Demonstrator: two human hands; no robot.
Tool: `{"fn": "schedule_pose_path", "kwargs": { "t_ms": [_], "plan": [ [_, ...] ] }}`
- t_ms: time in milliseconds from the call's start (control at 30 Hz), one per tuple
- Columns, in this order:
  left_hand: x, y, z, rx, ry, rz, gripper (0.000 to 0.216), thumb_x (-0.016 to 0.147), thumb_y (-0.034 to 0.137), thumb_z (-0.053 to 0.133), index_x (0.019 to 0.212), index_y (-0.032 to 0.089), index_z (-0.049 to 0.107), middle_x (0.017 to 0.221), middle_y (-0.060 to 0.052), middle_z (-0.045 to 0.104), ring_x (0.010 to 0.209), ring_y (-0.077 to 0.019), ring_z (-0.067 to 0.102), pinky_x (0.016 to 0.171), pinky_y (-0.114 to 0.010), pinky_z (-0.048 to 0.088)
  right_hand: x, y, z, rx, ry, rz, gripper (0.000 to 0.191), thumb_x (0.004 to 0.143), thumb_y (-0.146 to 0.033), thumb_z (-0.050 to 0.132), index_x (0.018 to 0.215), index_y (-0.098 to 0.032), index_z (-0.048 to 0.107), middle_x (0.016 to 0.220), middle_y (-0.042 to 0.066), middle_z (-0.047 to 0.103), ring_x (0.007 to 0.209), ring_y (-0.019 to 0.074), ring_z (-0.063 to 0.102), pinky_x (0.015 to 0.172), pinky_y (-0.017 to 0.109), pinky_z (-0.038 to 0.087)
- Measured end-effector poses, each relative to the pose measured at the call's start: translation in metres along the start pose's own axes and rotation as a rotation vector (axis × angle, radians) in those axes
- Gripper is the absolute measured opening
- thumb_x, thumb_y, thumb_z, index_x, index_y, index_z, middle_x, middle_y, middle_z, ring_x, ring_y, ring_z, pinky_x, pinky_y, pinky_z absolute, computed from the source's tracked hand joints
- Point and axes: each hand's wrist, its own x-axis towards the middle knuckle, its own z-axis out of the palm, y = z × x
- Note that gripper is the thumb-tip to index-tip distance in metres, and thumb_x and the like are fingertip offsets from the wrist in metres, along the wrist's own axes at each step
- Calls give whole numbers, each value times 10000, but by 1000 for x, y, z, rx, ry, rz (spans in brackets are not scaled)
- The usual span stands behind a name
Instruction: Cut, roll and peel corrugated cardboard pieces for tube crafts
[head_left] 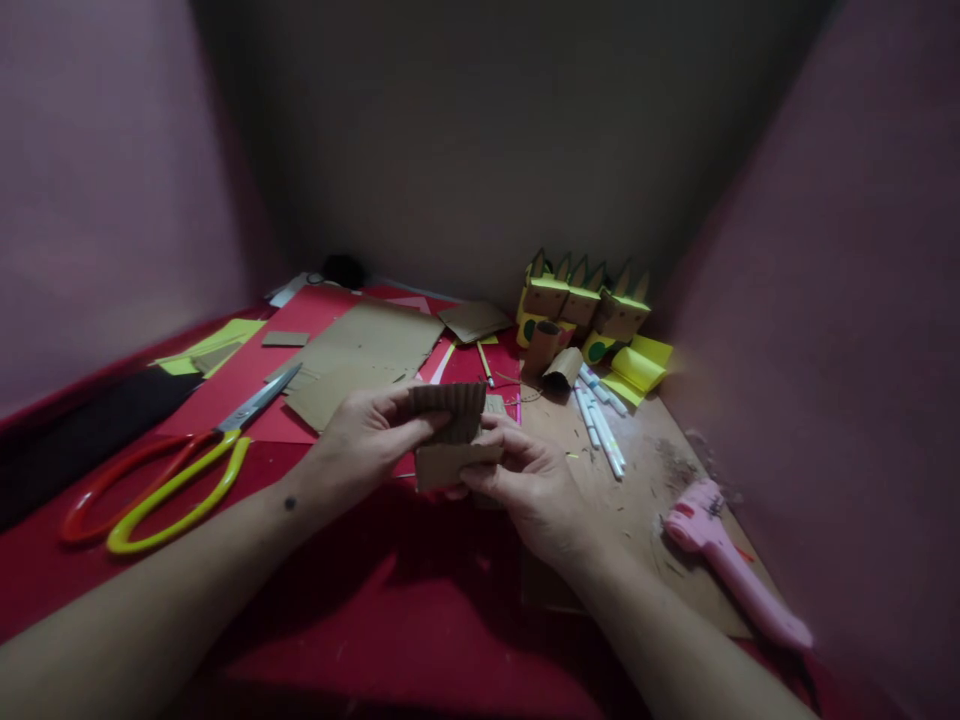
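My left hand (367,440) pinches the left edge of a ribbed corrugated cardboard strip (454,405), held up over the red table. My right hand (529,485) grips a flat brown cardboard piece (450,462) just below that strip, thumb on top and fingers underneath. The two pieces touch or overlap between my hands. Both hands are closed on the cardboard at the middle of the view.
Scissors (172,470) with orange and yellow handles lie at the left. Brown cardboard sheets (367,350) lie behind my hands. Yellow-and-brown paper figures (581,300), cardboard rolls (551,350) and white markers (600,420) sit at the back right. A pink glue gun (731,560) lies at the right.
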Motion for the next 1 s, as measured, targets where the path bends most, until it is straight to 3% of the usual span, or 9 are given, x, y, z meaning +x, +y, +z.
{"fn": "schedule_pose_path", "kwargs": {
  "t_ms": [133,267,367,500,600,667,800,1000],
  "plan": [
    [2,2,0,-180,-5,-69,201,795,272,696,975,195,741,898,-17,769,850,-162,698,754,-214,556,-1,-7,0,-50,-37,-14,145,585,-185,843,631,-265,732,1156,0,588,1100,208,560,983,391,462],
    [4,1,-1,-353,-30,-160,243,796,277,702,1020,186,722,907,-39,764,808,-174,701,733,-252,571,-3,-10,-4,-164,-66,6,183,631,-118,742,683,-292,758,1234,-5,570,1172,225,526,1025,405,405],
    [2,1,-1,-369,-34,-199,225,790,284,706,987,180,728,891,-56,763,742,-174,696,684,-263,574,-3,-8,-8,-144,-87,6,240,670,-127,622,731,-300,776,1138,10,637,1145,230,547,968,378,436],
    [-1,0,0,-293,-69,-160,257,776,294,728,1014,195,729,904,-56,762,812,-191,700,692,-246,568,0,-6,-7,5,14,25,190,765,-330,625,707,-236,780,971,54,681,929,207,606,781,325,494],
    [-2,0,2,-271,-132,-127,248,775,269,728,1015,203,729,942,-49,759,898,-202,698,758,-246,565,1,-3,-3,12,81,62,106,681,-295,777,768,-237,761,829,8,679,733,142,603,695,291,492],
    [-3,-1,4,-260,-160,-115,253,775,239,724,1025,204,719,971,-49,754,919,-209,696,786,-259,566,-1,-2,-1,37,62,86,263,619,-217,819,867,-265,745,741,-24,660,671,129,593,653,285,493],
    [-4,1,4,-218,-155,-105,349,755,206,723,1099,200,660,1007,-65,737,920,-228,695,767,-286,581,-5,-4,4,4,63,17,346,633,-163,790,949,-289,727,844,-15,657,738,137,606,666,294,510],
    [-2,5,-2,-177,-147,-130,628,702,188,740,1287,215,511,1095,-91,685,958,-252,677,751,-298,584,-7,-11,8,125,54,79,482,614,-162,810,1055,-302,678,943,-2,695,868,196,647,795,387,545]
  ]
}}
